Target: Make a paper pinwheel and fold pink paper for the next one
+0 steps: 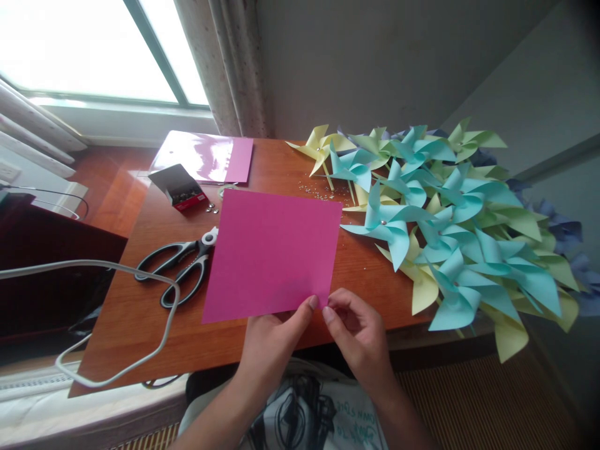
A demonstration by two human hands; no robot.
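A square sheet of magenta paper (276, 250) is held up over the wooden table, tilted toward me. My left hand (276, 337) grips its lower edge near the right corner, thumb on top and the other fingers hidden beneath. At that lower right corner my right hand (359, 334) pinches the paper between thumb and forefinger. Black-and-white scissors (187, 259) lie to the left, their blades hidden under the sheet.
Many paper pinwheels (454, 231) in blue, yellow, green and purple pile up along the table's right side. An open small box (185, 194), pink paper in a clear sleeve (206, 156) and tiny beads (319, 192) lie farther back. A white cable (171, 325) loops across the left edge.
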